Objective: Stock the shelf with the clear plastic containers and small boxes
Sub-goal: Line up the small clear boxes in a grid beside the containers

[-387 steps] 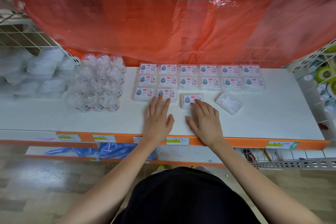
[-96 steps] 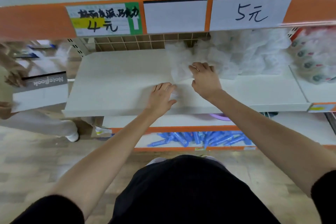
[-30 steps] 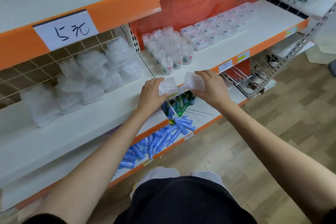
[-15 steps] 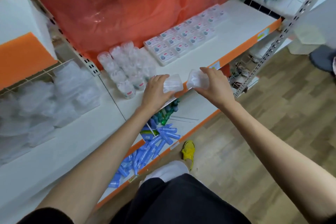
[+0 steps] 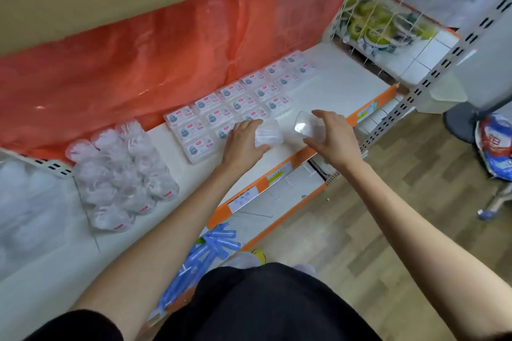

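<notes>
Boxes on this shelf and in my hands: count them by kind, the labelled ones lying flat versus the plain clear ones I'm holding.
Labelled boxes lying flat: 16, blur permitting.
Clear boxes held: 2, one in the left hand, one in the right hand.
Total: 18.

Two hands [image 5: 243,144] [image 5: 332,141], two clear plastic containers [image 5: 268,134] [image 5: 309,127], about sixteen small boxes [image 5: 216,115], round tubs [image 5: 124,169] beyond counting

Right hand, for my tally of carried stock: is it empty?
No, the right hand grips a clear box over the shelf.
</notes>
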{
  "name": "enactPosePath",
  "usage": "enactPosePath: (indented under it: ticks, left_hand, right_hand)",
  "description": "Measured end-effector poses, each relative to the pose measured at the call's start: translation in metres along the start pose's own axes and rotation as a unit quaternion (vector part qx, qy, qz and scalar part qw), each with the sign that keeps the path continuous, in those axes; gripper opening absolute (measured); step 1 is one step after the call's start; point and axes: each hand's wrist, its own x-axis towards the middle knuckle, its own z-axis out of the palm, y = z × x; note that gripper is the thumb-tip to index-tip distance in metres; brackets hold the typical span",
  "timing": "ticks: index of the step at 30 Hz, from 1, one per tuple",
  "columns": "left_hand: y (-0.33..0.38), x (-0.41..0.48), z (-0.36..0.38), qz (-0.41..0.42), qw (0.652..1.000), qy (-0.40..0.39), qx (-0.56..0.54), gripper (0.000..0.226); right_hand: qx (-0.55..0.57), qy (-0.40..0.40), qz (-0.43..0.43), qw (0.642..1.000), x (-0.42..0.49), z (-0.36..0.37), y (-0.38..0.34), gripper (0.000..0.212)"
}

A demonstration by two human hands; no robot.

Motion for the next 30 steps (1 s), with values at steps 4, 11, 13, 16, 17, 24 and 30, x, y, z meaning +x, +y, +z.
enactPosePath:
  ticks: [4,11,13,16,17,24,30]
  left_hand:
    - [0.015,0.036,0.014,-0.011,1.0,0.012,-0.007,0.065]
    - [0.033,0.087,0.038,-0.09,0.994,0.059,-0.007,0.063]
    - [0.039,0.098,0.046,-0.12,0.99,0.079,-0.007,0.063]
    - [0.054,0.109,0.058,-0.171,0.98,0.103,-0.01,0.063]
    - [0.059,0.112,0.062,-0.183,0.977,0.108,-0.008,0.063]
    - [0.08,0.119,0.076,-0.243,0.958,0.153,-0.016,0.064]
    - [0.089,0.121,0.077,-0.249,0.955,0.157,-0.016,0.066]
  right_hand:
    - [0.008,-0.016,0.002,1.0,0.038,-0.004,0.039,0.064]
    - [0.018,-0.105,-0.051,0.993,0.107,0.01,0.1,0.064]
    - [0.025,-0.141,-0.091,0.986,0.122,0.015,0.113,0.064]
    - [0.033,-0.188,-0.148,0.97,0.138,0.017,0.125,0.066]
    - [0.032,-0.204,-0.166,0.964,0.142,0.018,0.128,0.066]
    - [0.075,-0.274,-0.254,0.925,0.164,0.023,0.154,0.066]
    - [0.169,-0.207,-0.228,0.936,0.177,0.019,0.151,0.051]
